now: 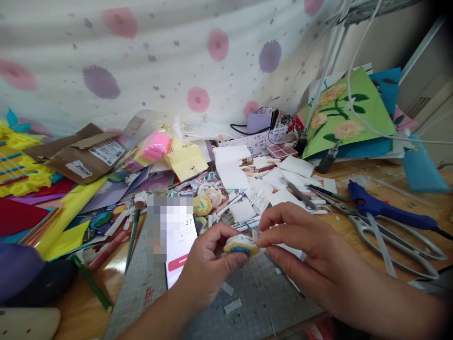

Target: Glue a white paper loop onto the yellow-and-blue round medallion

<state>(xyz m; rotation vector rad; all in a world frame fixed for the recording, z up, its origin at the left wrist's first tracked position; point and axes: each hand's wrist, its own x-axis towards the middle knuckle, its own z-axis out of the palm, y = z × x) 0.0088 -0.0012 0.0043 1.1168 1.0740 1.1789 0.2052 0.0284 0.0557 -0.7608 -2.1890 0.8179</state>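
Head view: Left hand (208, 259) grips a disc (242, 246), right hand (304, 250) at its edge

Nearest, a grey cutting mat (134, 288) lies on a wooden table (102, 309), with small pale strips (232, 306) scattered on it below the hands. A green pencil (91, 283) lies on the wood left of the mat.

Above the mat, the left hand pinches the disc between thumb and fingers; it is tilted, yellow with a blue patch and a white layer on top. The right thumb and forefinger come together by its right edge; whether they grip it or a bit of pale material there, I cannot tell.

Just beyond the left hand lies a lit phone (180, 222), partly covered by it. To the right are scissors (364, 226), and a blue glue gun (382, 205) lies near them.

Farther back, white paper pieces (231, 165) and more round pieces (208, 198) form a heap. A dark bottle (328, 158) leans to its right. A cardboard box (85, 156) sits at the left, a green flowered card (350, 113) at the right. Farthest hangs a flowered curtain (155, 71).
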